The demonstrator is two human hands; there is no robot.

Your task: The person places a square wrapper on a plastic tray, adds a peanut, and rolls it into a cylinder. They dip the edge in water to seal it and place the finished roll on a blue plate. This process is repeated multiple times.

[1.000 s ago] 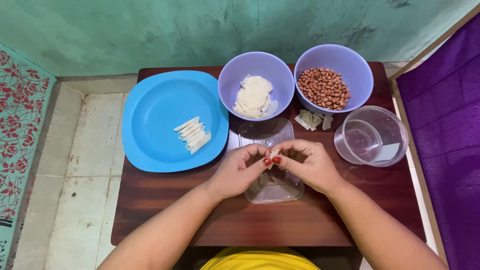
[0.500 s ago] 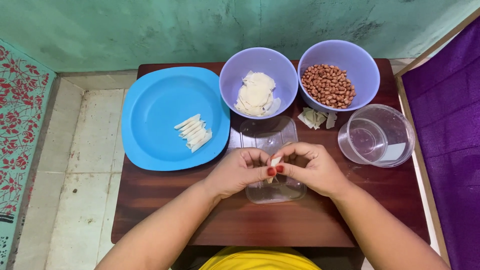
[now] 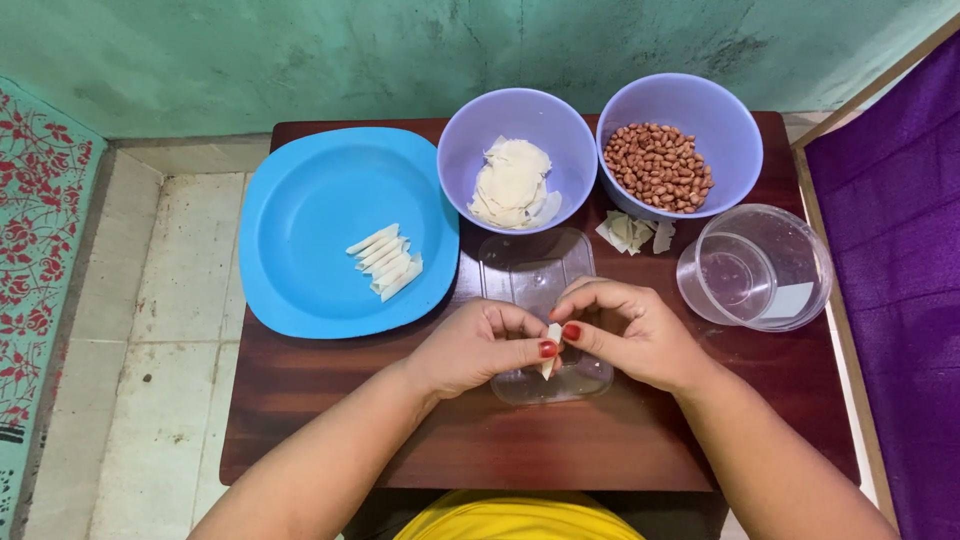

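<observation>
Both hands meet at table centre, just toward 6 o'clock. Left hand (image 3: 478,345) & right hand (image 3: 632,333) pinch a small rolled pastry strip (image 3: 552,345) between thumb tips & forefingers; fingers curled narrow, closed on it. Strip's long axis runs approx 12-to-6, tilted slightly, upper end at the thumbs, lower end pointing to 6-7 o'clock. It hangs over a clear flat lid (image 3: 540,310) lying on the dark wood table (image 3: 330,420).

At 10 o'clock: blue plate (image 3: 300,200) w/ finished rolls (image 3: 385,262) in a row, each lying approx 2-to-8. At 12: purple bowl (image 3: 470,150) w/ pastry sheets (image 3: 513,183). At 1: second purple bowl (image 3: 735,130) w/ peanuts (image 3: 658,167). At 3: clear round container (image 3: 757,268), near the table's right edge.

Open room: bare wood at 7-8 o'clock below the plate & at 5 o'clock beside the right forearm. Plate's rim overhangs the left edge of the table a bit.
</observation>
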